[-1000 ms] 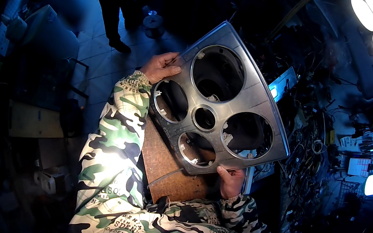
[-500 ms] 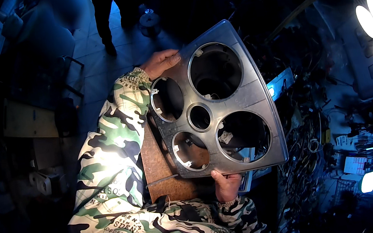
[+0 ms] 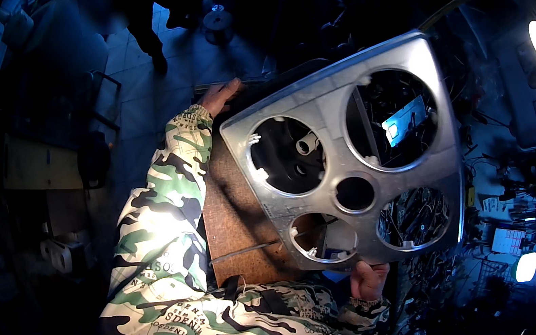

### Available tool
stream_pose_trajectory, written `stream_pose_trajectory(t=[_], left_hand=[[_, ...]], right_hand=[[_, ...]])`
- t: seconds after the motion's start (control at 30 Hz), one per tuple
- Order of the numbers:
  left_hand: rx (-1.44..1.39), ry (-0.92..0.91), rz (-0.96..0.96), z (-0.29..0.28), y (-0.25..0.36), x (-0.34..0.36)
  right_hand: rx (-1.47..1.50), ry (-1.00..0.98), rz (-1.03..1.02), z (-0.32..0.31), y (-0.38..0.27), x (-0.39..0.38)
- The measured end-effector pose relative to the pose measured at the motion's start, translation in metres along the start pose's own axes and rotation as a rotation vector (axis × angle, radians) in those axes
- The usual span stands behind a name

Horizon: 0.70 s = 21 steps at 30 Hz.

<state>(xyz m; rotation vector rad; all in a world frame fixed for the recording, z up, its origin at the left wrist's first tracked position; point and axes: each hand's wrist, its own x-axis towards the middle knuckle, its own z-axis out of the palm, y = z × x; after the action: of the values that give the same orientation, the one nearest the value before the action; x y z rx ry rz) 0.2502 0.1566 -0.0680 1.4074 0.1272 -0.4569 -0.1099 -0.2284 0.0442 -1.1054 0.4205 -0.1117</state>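
A silvery metal panel [image 3: 337,151] with several round openings is tilted up before me. My right hand [image 3: 369,280] grips its near edge, with the thumb on top. Partly hidden behind the panel is a black housing [image 3: 287,158]; a pale cylindrical piece [image 3: 308,143] shows on it through the upper left opening. At the far left, my left hand [image 3: 222,97] is closed at the dark edge of this housing, its fingertips partly in shadow. Small white clips [image 3: 254,140] sit around the rims of the openings.
Beneath lies a brown board [image 3: 232,207] with a thin rod [image 3: 245,249] across it. Tangled wires and tools crowd the right side, near a bright lamp [image 3: 526,267]. A blue-lit box [image 3: 404,122] shows through an opening. Another person's leg [image 3: 147,40] and a spool [image 3: 218,25] are beyond.
The metal panel has moved right, turned and tilted up, apart from the black housing. My right hand has moved right with it. My left hand is off the panel's edge and slightly lower.
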Motion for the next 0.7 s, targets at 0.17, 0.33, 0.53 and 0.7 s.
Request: stream_pose_trajectory(t=[0.17, 0.33, 0.53, 0.7], left_hand=[[-0.283, 0.035, -0.109, 0.006, -0.019, -0.001], [-0.629, 0.169, -0.121, 0.048, -0.065, -0.021], [-0.789, 0.005, -0.148, 0.067, -0.071, -0.020], [-0.957, -0.021, -0.165, 0.064, -0.066, -0.024]], right_hand=[[0.198, 0.031, -0.144, -0.062, -0.038, -0.007], [0.266, 0.064, -0.291, -0.165, -0.060, 0.000], [0.284, -0.043, -0.321, -0.224, -0.080, 0.033], [0.277, 0.557, -0.364, -0.268, -0.068, 0.066]])
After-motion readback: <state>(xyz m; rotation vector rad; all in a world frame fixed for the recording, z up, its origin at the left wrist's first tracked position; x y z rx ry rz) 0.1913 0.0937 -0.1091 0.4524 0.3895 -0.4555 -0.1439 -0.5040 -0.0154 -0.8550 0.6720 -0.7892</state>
